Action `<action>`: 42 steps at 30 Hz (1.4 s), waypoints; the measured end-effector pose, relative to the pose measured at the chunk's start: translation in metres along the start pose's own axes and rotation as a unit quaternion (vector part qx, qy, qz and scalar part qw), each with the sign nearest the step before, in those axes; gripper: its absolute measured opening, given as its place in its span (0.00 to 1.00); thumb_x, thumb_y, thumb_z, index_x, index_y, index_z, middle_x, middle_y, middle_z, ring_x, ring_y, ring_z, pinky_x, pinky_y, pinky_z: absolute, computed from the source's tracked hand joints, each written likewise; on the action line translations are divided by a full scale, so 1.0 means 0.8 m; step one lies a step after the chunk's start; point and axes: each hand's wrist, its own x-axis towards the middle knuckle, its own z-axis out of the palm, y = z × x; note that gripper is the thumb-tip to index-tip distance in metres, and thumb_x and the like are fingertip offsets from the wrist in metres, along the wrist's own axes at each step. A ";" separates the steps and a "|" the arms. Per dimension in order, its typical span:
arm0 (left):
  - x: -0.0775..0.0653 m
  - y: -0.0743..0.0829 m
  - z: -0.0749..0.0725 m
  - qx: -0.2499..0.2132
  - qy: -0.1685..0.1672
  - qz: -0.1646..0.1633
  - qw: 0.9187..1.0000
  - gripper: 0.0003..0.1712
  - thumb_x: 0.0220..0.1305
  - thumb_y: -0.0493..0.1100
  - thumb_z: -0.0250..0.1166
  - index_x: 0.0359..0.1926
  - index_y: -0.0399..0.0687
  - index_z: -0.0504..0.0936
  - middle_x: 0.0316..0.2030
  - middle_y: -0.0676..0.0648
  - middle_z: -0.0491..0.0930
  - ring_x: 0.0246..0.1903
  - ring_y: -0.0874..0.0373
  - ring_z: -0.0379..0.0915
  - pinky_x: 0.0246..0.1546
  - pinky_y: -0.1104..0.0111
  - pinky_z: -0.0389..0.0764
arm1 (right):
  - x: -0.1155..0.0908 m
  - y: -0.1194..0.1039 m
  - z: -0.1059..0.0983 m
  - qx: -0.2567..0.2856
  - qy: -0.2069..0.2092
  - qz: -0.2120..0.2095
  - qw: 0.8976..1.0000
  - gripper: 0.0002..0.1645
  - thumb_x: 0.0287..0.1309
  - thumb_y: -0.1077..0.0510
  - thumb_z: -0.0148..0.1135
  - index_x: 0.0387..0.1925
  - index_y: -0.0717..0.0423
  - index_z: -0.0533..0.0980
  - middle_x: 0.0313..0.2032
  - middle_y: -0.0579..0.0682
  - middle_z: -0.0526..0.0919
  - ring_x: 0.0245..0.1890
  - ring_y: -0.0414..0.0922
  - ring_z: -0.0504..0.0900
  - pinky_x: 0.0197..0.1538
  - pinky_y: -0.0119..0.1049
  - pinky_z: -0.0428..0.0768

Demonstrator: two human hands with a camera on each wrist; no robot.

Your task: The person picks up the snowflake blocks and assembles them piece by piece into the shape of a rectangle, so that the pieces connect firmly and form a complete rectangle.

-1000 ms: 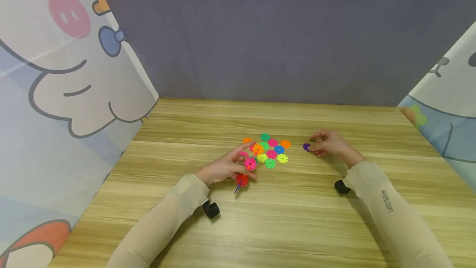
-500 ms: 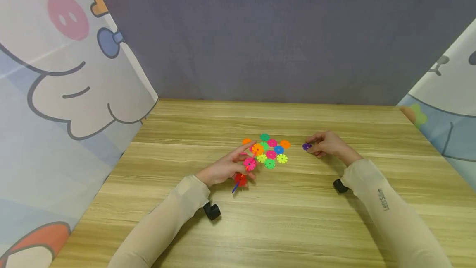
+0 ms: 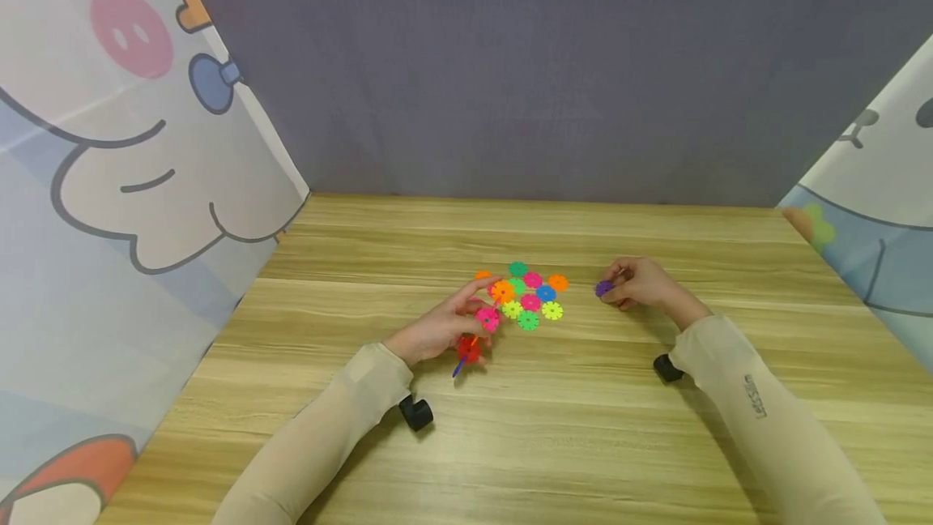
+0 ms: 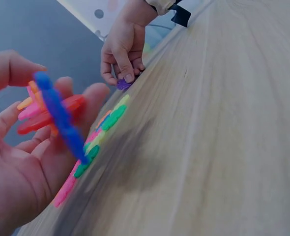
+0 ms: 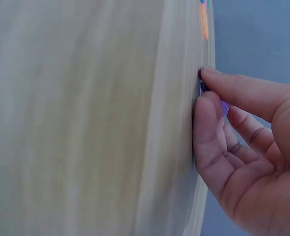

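My left hand (image 3: pixel 435 332) holds a chain of interlocked plastic snowflake discs just above the table. In it I see an orange disc (image 3: pixel 502 292), a pink disc (image 3: pixel 487 319), a red disc (image 3: pixel 469 350) and, at the near end, a blue disc (image 4: pixel 61 117) seen edge-on. Over to the right, my right hand (image 3: pixel 643 282) pinches a purple snowflake disc (image 3: pixel 603 289) between thumb and fingers, low at the tabletop. Dark and lighter purple parts show between those fingers in the right wrist view; whether they are one disc or two I cannot tell.
Several loose snowflake discs lie flat between the hands, among them a blue one (image 3: pixel 546 293), a yellow one (image 3: pixel 552 311) and a green one (image 3: pixel 528 321). The wooden table (image 3: pixel 554 428) meets a grey panel (image 3: pixel 539 79) behind and printed cloth walls at both sides.
The purple disc has turned in my right fingers, showing more of its face and shifting slightly. My left hand keeps the chain, which has drifted slightly left and tilted.
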 end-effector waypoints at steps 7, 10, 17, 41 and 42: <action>0.001 0.000 0.000 0.003 0.018 -0.002 1.000 0.39 0.72 0.30 0.55 0.78 0.52 0.52 0.55 0.29 0.70 0.29 0.56 0.75 0.28 0.56 0.86 | -0.003 -0.003 0.011 0.036 -0.013 -0.024 0.999 0.15 0.57 0.71 0.66 0.43 0.77 0.72 0.30 0.56 0.85 0.25 0.45 0.84 0.32 0.40 0.87; 0.001 0.000 0.001 -0.003 0.024 -0.005 1.000 0.37 0.74 0.33 0.54 0.78 0.51 0.52 0.54 0.31 0.71 0.30 0.56 0.76 0.30 0.55 0.86 | -0.005 -0.008 0.019 0.052 -0.014 -0.031 0.998 0.14 0.59 0.72 0.63 0.45 0.78 0.72 0.32 0.58 0.84 0.25 0.45 0.85 0.33 0.40 0.87; 0.002 0.000 0.003 -0.028 0.025 -0.003 0.999 0.34 0.77 0.36 0.52 0.78 0.51 0.51 0.50 0.38 0.72 0.31 0.54 0.79 0.33 0.48 0.86 | -0.011 -0.022 0.042 0.089 -0.009 -0.065 0.994 0.12 0.61 0.76 0.59 0.45 0.80 0.70 0.34 0.63 0.83 0.29 0.47 0.87 0.35 0.41 0.87; 0.008 -0.002 0.015 -0.059 0.044 -0.008 0.997 0.33 0.79 0.37 0.48 0.78 0.52 0.49 0.45 0.42 0.66 0.29 0.55 0.80 0.35 0.51 0.86 | -0.028 -0.064 0.112 0.129 0.065 -0.196 0.970 0.08 0.58 0.77 0.63 0.38 0.76 0.74 0.32 0.64 0.82 0.30 0.44 0.87 0.37 0.49 0.86; 0.008 -0.003 0.016 -0.061 0.042 -0.007 0.997 0.33 0.79 0.38 0.48 0.79 0.52 0.48 0.45 0.42 0.66 0.29 0.55 0.80 0.35 0.51 0.86 | -0.028 -0.065 0.114 0.131 0.066 -0.201 0.968 0.08 0.58 0.77 0.63 0.38 0.76 0.74 0.32 0.64 0.82 0.30 0.47 0.88 0.36 0.50 0.85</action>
